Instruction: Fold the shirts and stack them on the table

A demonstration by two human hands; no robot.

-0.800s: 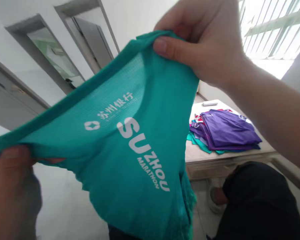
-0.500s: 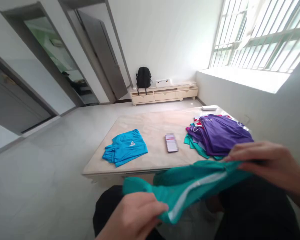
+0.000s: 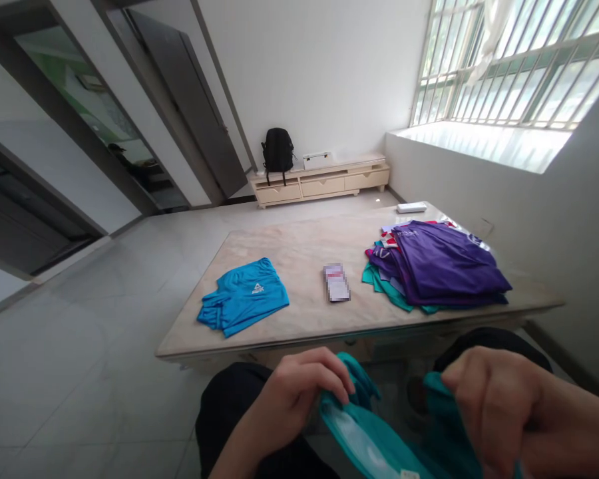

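Between my two hands hangs a teal garment [image 3: 379, 432] with a white stripe, held over my lap in front of the table edge. A small pale tag shows near the bottom of the picture, where the rest of the cloth is cut off. My left hand [image 3: 304, 389] pinches one edge of it. On the other side, my right hand [image 3: 509, 406] grips a bunched part with curled fingers. Folded blue shorts [image 3: 254, 293] with a white logo lie on the left of the table. A pile of purple, teal and red clothes [image 3: 444, 263] lies on the right.
A pale marble-look table [image 3: 299, 246] stands before my knees. On it are a blurred-out phone-sized object [image 3: 336, 283] and a white box-like item [image 3: 411, 207]. Against the far wall, a low cabinet [image 3: 324, 186] carries a black backpack [image 3: 278, 153]. A barred window [image 3: 504, 66] is at right.
The teal garment has dropped lower and sags between my hands. My left hand has risen slightly rightward; my right hand has come down off the pile's edge.
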